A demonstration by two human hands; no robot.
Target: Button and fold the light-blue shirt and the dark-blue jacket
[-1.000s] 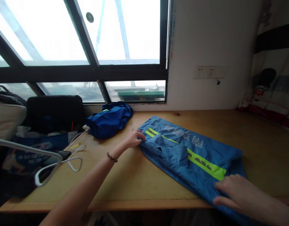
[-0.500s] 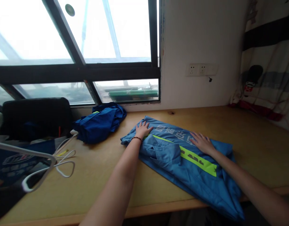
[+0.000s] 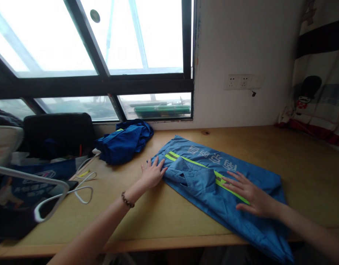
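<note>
Left hand: opened wide, palm down, nothing gripped; its fingers are laid at the left end of the blue garment
Bracelet: worn on the left wrist, above the surface
Right hand: fingers spread wide, nothing gripped; held over the right part of the garment, whether pressed down cannot be told
Blue garment: laid flat and slantwise, from left of the surface's middle to its front edge, over which the lower right end is hung
Yellow stripe: run lengthwise along the garment, partly covered by the right hand
Pale lettering: printed between the stripe and the garment's far side
Darker blue garment: bunched up near the surface's back left corner
White cable: looped by the left edge
</note>
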